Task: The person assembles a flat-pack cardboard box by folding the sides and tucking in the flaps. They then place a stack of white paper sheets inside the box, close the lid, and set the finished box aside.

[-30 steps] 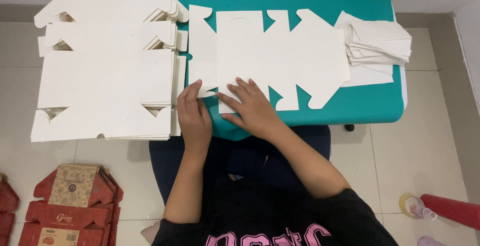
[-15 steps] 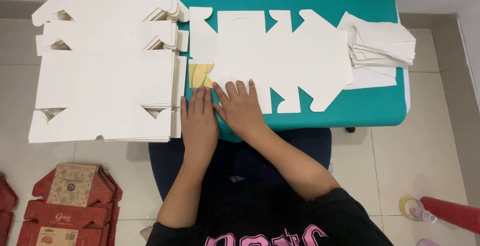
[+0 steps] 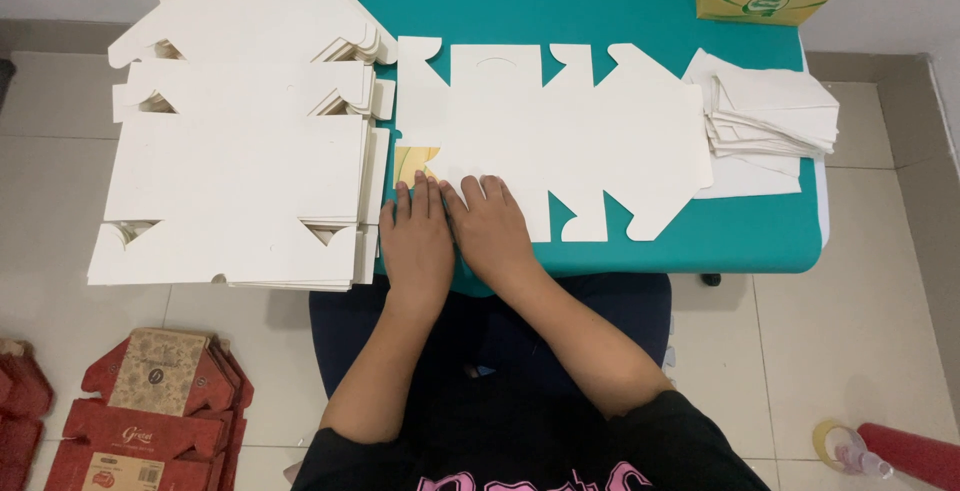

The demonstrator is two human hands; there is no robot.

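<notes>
On the far left, a tall stack of flat white carton blanks overhangs the teal worktop. Beside it the left hand lies flat, fingers straight and close together, gripping nothing, pressing the near-left flap of the single white carton blank spread across the worktop; a yellow printed corner peeks out above its fingertips. The right hand touches it, equally flat, on the same flap. A crisp fold likely needs even palm pressure along the score. Folded white pieces sit far right.
</notes>
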